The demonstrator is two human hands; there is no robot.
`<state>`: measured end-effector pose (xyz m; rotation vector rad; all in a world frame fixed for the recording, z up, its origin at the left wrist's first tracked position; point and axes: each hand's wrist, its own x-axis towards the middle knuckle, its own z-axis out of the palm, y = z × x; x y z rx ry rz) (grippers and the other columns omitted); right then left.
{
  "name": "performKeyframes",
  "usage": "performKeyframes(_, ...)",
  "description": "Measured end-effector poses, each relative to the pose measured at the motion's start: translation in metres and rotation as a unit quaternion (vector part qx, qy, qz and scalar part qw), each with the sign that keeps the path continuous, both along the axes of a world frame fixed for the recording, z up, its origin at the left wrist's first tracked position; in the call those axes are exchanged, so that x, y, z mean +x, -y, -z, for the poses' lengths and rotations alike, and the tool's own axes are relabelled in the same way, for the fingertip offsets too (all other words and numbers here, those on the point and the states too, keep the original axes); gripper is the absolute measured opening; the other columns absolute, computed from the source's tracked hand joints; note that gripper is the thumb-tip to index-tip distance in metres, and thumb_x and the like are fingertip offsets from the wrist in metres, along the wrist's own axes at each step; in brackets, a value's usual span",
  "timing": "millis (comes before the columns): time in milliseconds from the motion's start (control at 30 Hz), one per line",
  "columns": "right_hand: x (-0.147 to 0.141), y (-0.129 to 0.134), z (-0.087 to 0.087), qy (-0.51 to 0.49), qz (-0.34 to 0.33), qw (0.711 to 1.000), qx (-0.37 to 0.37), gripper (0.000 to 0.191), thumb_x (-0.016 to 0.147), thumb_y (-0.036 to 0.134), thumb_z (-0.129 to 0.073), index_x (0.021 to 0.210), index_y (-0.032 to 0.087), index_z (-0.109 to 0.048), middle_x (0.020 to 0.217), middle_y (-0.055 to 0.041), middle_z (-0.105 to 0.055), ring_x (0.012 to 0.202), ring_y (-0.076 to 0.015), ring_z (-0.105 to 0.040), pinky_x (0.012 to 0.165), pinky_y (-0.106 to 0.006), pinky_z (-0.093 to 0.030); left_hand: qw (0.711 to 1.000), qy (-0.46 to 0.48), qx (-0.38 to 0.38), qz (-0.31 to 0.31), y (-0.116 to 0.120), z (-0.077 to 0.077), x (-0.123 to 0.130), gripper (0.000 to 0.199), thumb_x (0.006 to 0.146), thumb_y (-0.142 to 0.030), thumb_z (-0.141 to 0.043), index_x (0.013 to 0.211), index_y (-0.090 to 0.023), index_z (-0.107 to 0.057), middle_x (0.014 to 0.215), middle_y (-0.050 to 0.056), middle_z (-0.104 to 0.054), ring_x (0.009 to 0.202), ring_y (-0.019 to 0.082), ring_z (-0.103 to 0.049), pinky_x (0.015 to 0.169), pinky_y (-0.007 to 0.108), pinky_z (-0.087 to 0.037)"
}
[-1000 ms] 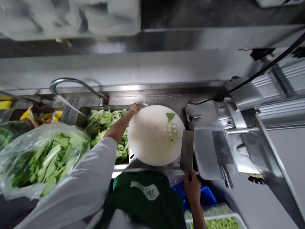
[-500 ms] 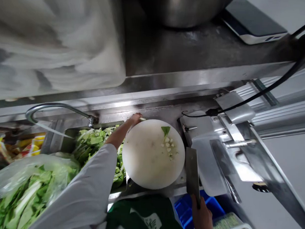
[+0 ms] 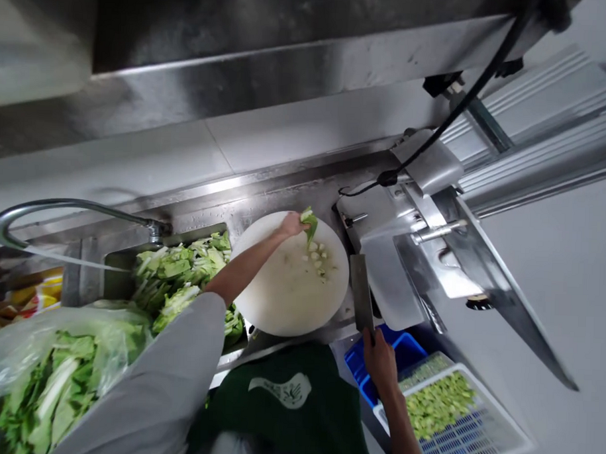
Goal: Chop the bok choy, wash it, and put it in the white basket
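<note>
My left hand (image 3: 293,225) is closed over the far part of the round white cutting board (image 3: 285,306). Out of its fingers stick a green leaf (image 3: 310,226) and pale stalk of a leafy vegetable. Several small whitish cut stem ends (image 3: 318,256) lie on the board just nearer to me. Beyond the board's right edge, my right hand (image 3: 379,359) grips a cleaver (image 3: 362,295) by its handle, the broad blade pointing away from me. How the left fingertips sit around the leaf is hard to make out.
Cut greens (image 3: 182,269) fill the sink on the left, below a curved faucet (image 3: 80,206). Nearer stands a plastic bag (image 3: 69,378) of greens. A metal slicer (image 3: 432,238) is at right, with a blue crate (image 3: 403,346) and white basket (image 3: 509,433) below. A steel shelf (image 3: 289,67) overhangs.
My left hand has moved from the board's far left rim rightward over the board to the leaf, which it now holds. The cleaver stays in my right hand. The view has shifted.
</note>
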<state>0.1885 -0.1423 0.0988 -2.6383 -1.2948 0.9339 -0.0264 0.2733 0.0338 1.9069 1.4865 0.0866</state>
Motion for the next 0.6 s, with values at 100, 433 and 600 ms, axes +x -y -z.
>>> performKeyframes(100,0.0,-0.019,0.0,0.045,-0.068,0.996,-0.022,0.023,0.107,0.031,-0.043,0.107,0.014,-0.06,0.081,-0.0101,-0.073,0.072,-0.022,-0.07,0.062,-0.026,-0.034,0.999,-0.043,-0.021,0.018,0.024,-0.001,0.031,0.037,0.081,-0.036,-0.078,0.111,-0.014,-0.077,0.112,0.016,-0.076,0.106,0.03,-0.072,0.09,0.034,-0.054)
performKeyframes(433,-0.016,-0.086,-0.009,0.109,-0.16,0.981,-0.033,0.034,0.11,0.032,-0.034,0.117,0.01,-0.059,0.093,-0.0213,-0.074,0.089,-0.0313,-0.076,0.079,-0.037,-0.052,0.959,-0.135,0.055,-0.242,0.13,-0.037,-0.18,0.037,0.097,-0.035,-0.059,0.123,-0.01,-0.069,0.115,0.017,-0.075,0.108,0.028,-0.071,0.091,0.03,-0.052)
performKeyframes(600,-0.034,-0.094,-0.001,0.149,-0.198,0.968,-0.033,0.036,0.109,0.031,-0.034,0.122,0.007,-0.057,0.099,-0.023,-0.074,0.099,-0.0354,-0.075,0.086,-0.042,-0.053,0.879,-0.284,-0.051,-0.379,0.239,-0.046,-0.333,0.051,0.088,-0.045,-0.068,0.126,-0.011,-0.067,0.13,0.024,-0.067,0.125,0.041,-0.062,0.097,0.045,-0.052)
